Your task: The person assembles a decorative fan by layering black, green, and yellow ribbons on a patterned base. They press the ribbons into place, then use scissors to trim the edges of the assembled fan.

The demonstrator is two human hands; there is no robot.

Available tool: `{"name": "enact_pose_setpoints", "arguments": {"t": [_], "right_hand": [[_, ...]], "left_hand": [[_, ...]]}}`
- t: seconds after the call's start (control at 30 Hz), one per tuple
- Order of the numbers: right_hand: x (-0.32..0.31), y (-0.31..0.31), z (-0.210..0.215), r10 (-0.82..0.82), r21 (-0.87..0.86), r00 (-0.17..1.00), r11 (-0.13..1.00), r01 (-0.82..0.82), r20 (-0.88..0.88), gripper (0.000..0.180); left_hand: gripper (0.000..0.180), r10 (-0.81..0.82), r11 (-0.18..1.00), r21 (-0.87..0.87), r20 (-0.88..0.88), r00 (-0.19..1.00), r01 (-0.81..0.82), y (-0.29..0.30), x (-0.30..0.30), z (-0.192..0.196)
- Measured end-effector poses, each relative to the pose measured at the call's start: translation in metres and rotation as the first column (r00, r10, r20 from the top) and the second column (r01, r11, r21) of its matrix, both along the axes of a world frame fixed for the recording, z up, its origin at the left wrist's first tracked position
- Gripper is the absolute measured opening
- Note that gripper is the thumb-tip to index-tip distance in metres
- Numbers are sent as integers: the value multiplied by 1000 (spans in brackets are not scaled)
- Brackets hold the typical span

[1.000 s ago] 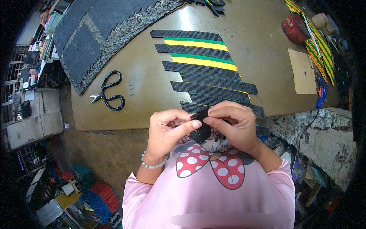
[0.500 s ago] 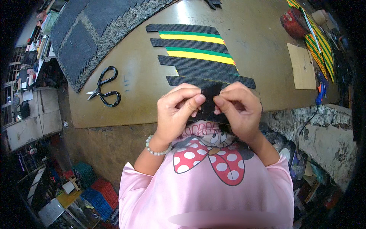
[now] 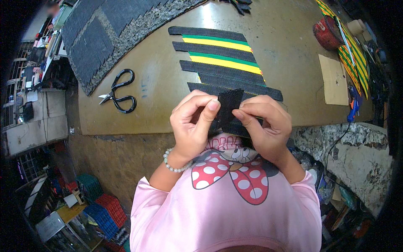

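My left hand (image 3: 194,124) and my right hand (image 3: 265,122) together pinch a small black mesh fabric piece (image 3: 229,108), held up close over the front edge of the brown worktable (image 3: 159,90). The piece is folded between thumbs and forefingers. Just beyond the hands lie several black fabric strips (image 3: 228,71), some backed with yellow and green bands (image 3: 218,43), laid in a row on the table. A bead bracelet (image 3: 174,164) is on my left wrist.
Black scissors (image 3: 119,90) lie on the table to the left. A large dark rubber mat (image 3: 105,29) covers the far left corner. A brown card (image 3: 333,80), a red tin (image 3: 327,31) and striped yellow-green bands (image 3: 352,46) are at the right. Crates (image 3: 98,206) stand on the floor.
Both hands have risen with the black piece and unfolded it wider between the fingers. The view has tilted down slightly, so the strips sit nearer the hands.
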State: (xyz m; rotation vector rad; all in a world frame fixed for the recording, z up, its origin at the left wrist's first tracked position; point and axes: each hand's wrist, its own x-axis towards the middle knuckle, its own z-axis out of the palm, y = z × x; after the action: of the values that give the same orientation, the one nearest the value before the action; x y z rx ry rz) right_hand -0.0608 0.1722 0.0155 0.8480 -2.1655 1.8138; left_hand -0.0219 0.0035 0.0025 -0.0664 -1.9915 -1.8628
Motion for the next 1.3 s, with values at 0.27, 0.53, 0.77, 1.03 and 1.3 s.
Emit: {"name": "enact_pose_setpoints", "arguments": {"t": [0.27,0.53,0.77,1.03,1.3], "right_hand": [[-1,3,11,-9,-78,989,997,-2,-149,23],[3,13,4,-226,-77,935,974,213,-273,17],[-25,76,27,71,-622,979,780,66,193,19],[-12,200,19,-285,-185,842,896,404,458,42],[1,173,13,79,-30,891,997,-73,446,18]], "left_hand": [[8,49,907,-355,-443,895,-225,3,-18,9],[9,330,633,-441,-590,737,-636,-20,-32,-6],[24,729,533,-470,-166,664,-704,-151,-65,0],[53,95,359,-921,-124,988,-150,-60,-57,-41],[68,-200,328,-873,309,930,360,23,26,-45]]}}
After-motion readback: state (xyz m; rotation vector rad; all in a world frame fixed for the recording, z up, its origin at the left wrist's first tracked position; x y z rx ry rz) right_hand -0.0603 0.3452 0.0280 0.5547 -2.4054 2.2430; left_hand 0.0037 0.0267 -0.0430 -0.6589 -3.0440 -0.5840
